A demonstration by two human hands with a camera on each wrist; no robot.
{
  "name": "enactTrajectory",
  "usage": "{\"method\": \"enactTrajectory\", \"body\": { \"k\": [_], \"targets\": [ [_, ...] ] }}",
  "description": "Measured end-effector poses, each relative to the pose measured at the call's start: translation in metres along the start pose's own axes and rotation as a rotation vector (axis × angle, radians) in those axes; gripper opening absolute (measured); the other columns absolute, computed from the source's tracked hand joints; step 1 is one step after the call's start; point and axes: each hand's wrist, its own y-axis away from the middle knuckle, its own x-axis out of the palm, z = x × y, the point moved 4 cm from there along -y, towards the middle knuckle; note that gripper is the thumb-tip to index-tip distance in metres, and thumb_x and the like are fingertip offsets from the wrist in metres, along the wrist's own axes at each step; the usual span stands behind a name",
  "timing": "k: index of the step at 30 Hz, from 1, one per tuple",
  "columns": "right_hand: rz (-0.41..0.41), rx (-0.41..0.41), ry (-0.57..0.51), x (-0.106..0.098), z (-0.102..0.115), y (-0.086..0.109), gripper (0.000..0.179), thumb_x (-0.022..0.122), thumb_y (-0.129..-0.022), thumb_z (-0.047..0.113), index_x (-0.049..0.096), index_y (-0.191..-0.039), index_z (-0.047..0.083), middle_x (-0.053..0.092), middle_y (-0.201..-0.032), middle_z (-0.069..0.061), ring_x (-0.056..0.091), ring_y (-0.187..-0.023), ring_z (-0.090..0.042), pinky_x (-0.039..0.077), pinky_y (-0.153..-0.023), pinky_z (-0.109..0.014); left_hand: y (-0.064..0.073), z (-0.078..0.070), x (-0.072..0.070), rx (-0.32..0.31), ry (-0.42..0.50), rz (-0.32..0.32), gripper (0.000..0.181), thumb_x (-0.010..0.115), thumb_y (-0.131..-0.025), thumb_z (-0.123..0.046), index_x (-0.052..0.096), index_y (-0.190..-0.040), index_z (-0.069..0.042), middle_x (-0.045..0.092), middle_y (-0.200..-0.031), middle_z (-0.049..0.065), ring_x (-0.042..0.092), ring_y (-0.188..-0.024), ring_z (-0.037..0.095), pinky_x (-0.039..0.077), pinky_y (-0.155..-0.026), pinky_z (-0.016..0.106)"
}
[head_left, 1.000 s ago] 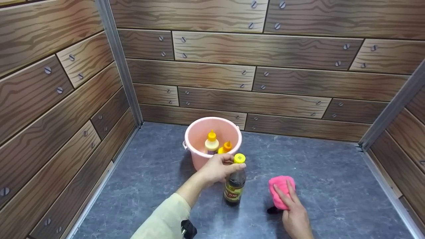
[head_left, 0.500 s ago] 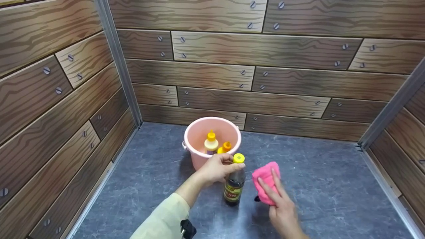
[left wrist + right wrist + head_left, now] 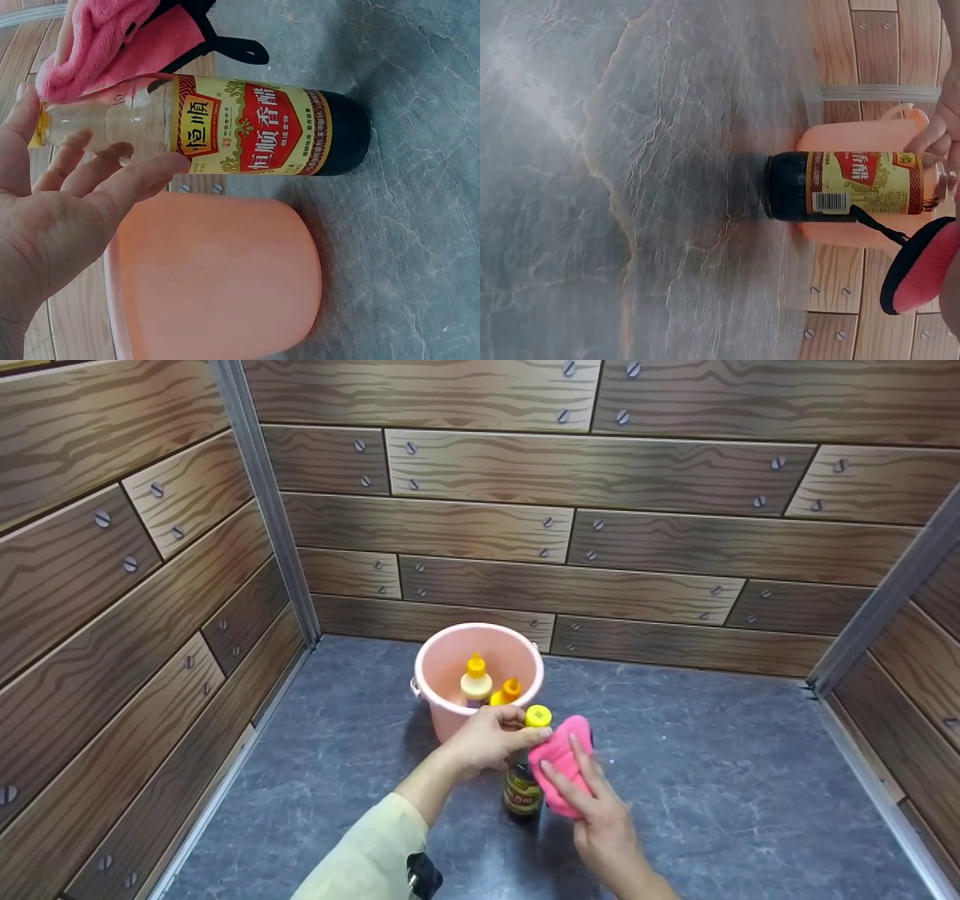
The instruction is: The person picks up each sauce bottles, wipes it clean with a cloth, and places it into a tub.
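A dark vinegar bottle (image 3: pixel 523 795) with a yellow cap (image 3: pixel 538 715) stands upright on the floor. My left hand (image 3: pixel 480 742) grips its neck just under the cap, thumb in front and fingers behind. In the left wrist view the red and yellow label (image 3: pixel 262 127) faces the camera. A folded pink cloth (image 3: pixel 556 772) with black edging is in my right hand (image 3: pixel 606 829), two fingers spread over its top. The cloth overlaps the bottle's right side near the neck. Its black loop (image 3: pixel 244 50) hangs beside the bottle in the left wrist view.
Right behind the vinegar bottle stands a pink bucket (image 3: pixel 442 720). Inside it are a white squeeze bottle (image 3: pixel 476 685) with a yellow nozzle and a yellow bottle (image 3: pixel 510 690) with an orange nozzle. Wood-patterned walls (image 3: pixel 480 532) enclose the grey marbled floor (image 3: pixel 712 780).
My right hand has lifted the pink cloth and brought it leftward and away from me, up to the bottle's neck. The left hand and the bottle have stayed in place.
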Motion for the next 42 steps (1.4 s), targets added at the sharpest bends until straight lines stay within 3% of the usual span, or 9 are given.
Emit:
{"method": "enactTrajectory", "body": {
  "k": [4, 10, 16, 20, 28, 35, 38, 40, 42],
  "targets": [
    [0.010, -0.025, 0.001, 0.006, 0.002, -0.003, 0.091, 0.062, -0.061, -0.023, 0.074, -0.137, 0.025, 0.050, -0.160, -0.016, 0.049, -0.143, -0.039, 0.030, -0.123, -0.037, -0.001, 0.000, -0.001, 0.009, -0.014, 0.006, 0.029, 0.084, -0.093, -0.038, 0.073, -0.104, -0.013, 0.074, -0.098, 0.000, 0.064, -0.083, 0.017, 0.053, -0.060, 0.032],
    [0.018, -0.032, 0.033, 0.014, 0.004, -0.005, 0.090, 0.066, -0.064, -0.022, 0.073, -0.139, 0.026, 0.048, -0.161, -0.017, 0.051, -0.138, -0.047, 0.033, -0.120, -0.037, -0.001, -0.001, -0.002, 0.005, -0.016, 0.011, 0.030, 0.084, -0.093, -0.039, 0.074, -0.106, -0.014, 0.074, -0.101, 0.001, 0.064, -0.085, 0.015, 0.058, -0.066, 0.036],
    [0.000, -0.055, 0.050, 0.021, 0.008, -0.006, 0.086, 0.063, -0.065, -0.020, 0.073, -0.139, 0.023, 0.046, -0.160, -0.022, 0.051, -0.140, -0.043, 0.033, -0.122, -0.042, 0.000, -0.002, -0.001, -0.003, 0.005, 0.026, 0.031, 0.085, -0.093, -0.038, 0.074, -0.107, -0.013, 0.073, -0.100, 0.002, 0.063, -0.080, 0.014, 0.054, -0.061, 0.030],
    [-0.011, -0.054, 0.059, 0.026, 0.012, -0.006, 0.086, 0.063, -0.065, -0.020, 0.072, -0.140, 0.022, 0.043, -0.161, -0.026, 0.049, -0.142, -0.042, 0.030, -0.124, -0.040, 0.001, -0.003, -0.001, -0.001, 0.016, 0.027, 0.031, 0.085, -0.093, -0.037, 0.074, -0.107, -0.013, 0.073, -0.099, 0.002, 0.061, -0.077, 0.014, 0.051, -0.059, 0.028],
    [-0.027, -0.029, 0.081, 0.028, 0.020, -0.008, 0.093, 0.063, -0.059, -0.022, 0.071, -0.141, 0.021, 0.042, -0.160, -0.030, 0.052, -0.136, -0.052, 0.030, -0.124, -0.038, 0.001, -0.002, 0.000, 0.015, 0.031, 0.032, 0.029, 0.085, -0.093, -0.035, 0.073, -0.105, -0.012, 0.072, -0.093, 0.001, 0.055, -0.067, 0.013, 0.046, -0.054, 0.025],
    [-0.001, 0.003, 0.121, 0.032, 0.025, -0.010, 0.092, 0.067, -0.059, -0.021, 0.071, -0.141, 0.021, 0.040, -0.161, -0.030, 0.054, -0.134, -0.049, 0.023, -0.124, -0.025, 0.001, -0.001, -0.001, 0.027, 0.034, 0.035, 0.028, 0.085, -0.093, -0.034, 0.073, -0.104, -0.011, 0.069, -0.088, 0.000, 0.046, -0.057, 0.013, 0.040, -0.050, 0.023],
    [0.011, 0.018, 0.155, 0.035, 0.025, -0.008, 0.093, 0.067, -0.057, -0.020, 0.071, -0.141, 0.022, 0.040, -0.162, -0.029, 0.057, -0.133, -0.047, 0.041, -0.117, -0.032, 0.001, -0.001, -0.001, 0.031, 0.034, 0.034, 0.029, 0.085, -0.093, -0.035, 0.074, -0.105, -0.011, 0.070, -0.090, 0.000, 0.049, -0.061, 0.013, 0.041, -0.051, 0.023],
    [0.015, 0.028, 0.159, 0.037, 0.024, -0.006, 0.093, 0.068, -0.058, -0.020, 0.071, -0.140, 0.022, 0.040, -0.162, -0.029, 0.057, -0.133, -0.046, 0.042, -0.116, -0.031, 0.001, -0.001, -0.001, 0.040, 0.035, 0.029, 0.029, 0.086, -0.092, -0.035, 0.074, -0.104, -0.011, 0.070, -0.091, 0.001, 0.052, -0.065, 0.013, 0.042, -0.053, 0.024],
    [0.017, 0.037, 0.170, 0.038, 0.024, -0.004, 0.092, 0.069, -0.059, -0.020, 0.071, -0.140, 0.023, 0.040, -0.162, -0.029, 0.058, -0.133, -0.045, 0.050, -0.108, -0.039, 0.001, -0.001, -0.001, 0.046, 0.033, 0.025, 0.029, 0.086, -0.093, -0.035, 0.074, -0.103, -0.011, 0.071, -0.091, 0.001, 0.054, -0.068, 0.013, 0.043, -0.054, 0.024]
  ]
}}
